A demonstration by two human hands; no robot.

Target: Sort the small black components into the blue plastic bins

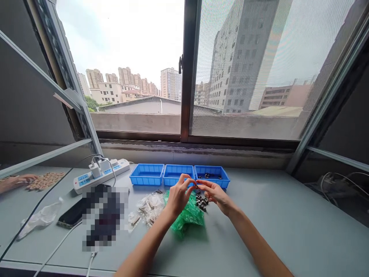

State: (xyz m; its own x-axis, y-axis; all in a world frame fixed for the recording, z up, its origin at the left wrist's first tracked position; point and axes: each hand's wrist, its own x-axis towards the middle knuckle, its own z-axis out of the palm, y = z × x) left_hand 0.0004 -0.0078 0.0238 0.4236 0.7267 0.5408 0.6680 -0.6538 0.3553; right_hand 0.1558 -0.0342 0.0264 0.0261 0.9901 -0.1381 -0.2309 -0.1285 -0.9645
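Both hands (179, 195) (216, 193) pinch a small dark piece (196, 186), mostly hidden

At twelve o'clock, a wide dark-framed window (188, 73); outside, pale tower blocks (125, 75) near eleven and a tall grey building (243, 57) at one. Around eight, a white power strip (105, 178) with plugs (94, 170) in it, a black phone (69, 217) and, farther out, crumpled clear plastic (47, 217). Between eight and nine, small tan pieces (44, 181) loosely heaped. Between three and four, cables (323, 184) below a metal bar (337, 158).
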